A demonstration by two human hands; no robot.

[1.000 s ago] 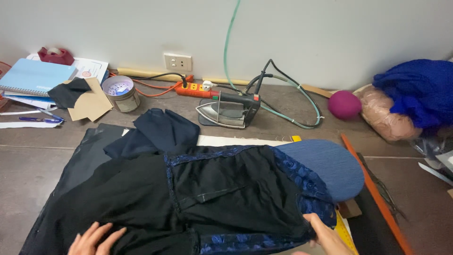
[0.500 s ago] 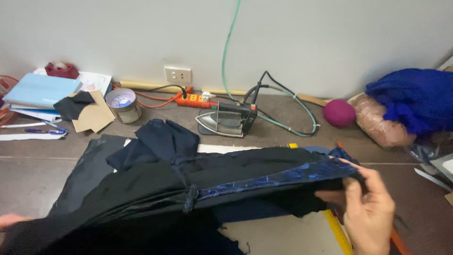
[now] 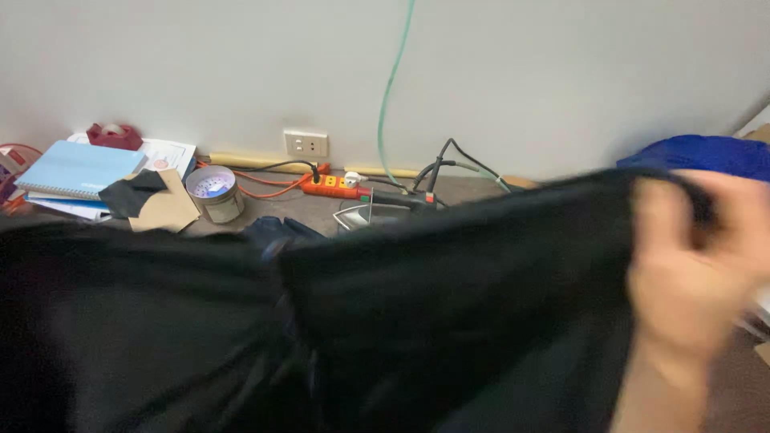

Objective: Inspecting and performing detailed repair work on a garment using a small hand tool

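Observation:
A black garment (image 3: pixel 361 321) is lifted up in front of the camera and fills the lower half of the view, blurred by motion. My right hand (image 3: pixel 698 273) grips its upper right edge, fingers closed on the cloth. My left hand is out of sight, hidden behind or below the garment at the left. Behind the raised cloth an iron (image 3: pixel 365 212) shows partly on the floor.
Along the wall lie an orange power strip (image 3: pixel 333 188), a white wall socket (image 3: pixel 305 144), a green hose (image 3: pixel 393 88), a small tin (image 3: pixel 213 192), a blue notebook (image 3: pixel 76 168), a red tape dispenser (image 3: pixel 112 135) and blue cloth (image 3: pixel 706 154) at right.
The garment went from lying flat on the board to being lifted high in front of the camera. My right hand rose with its edge; my left hand left the view.

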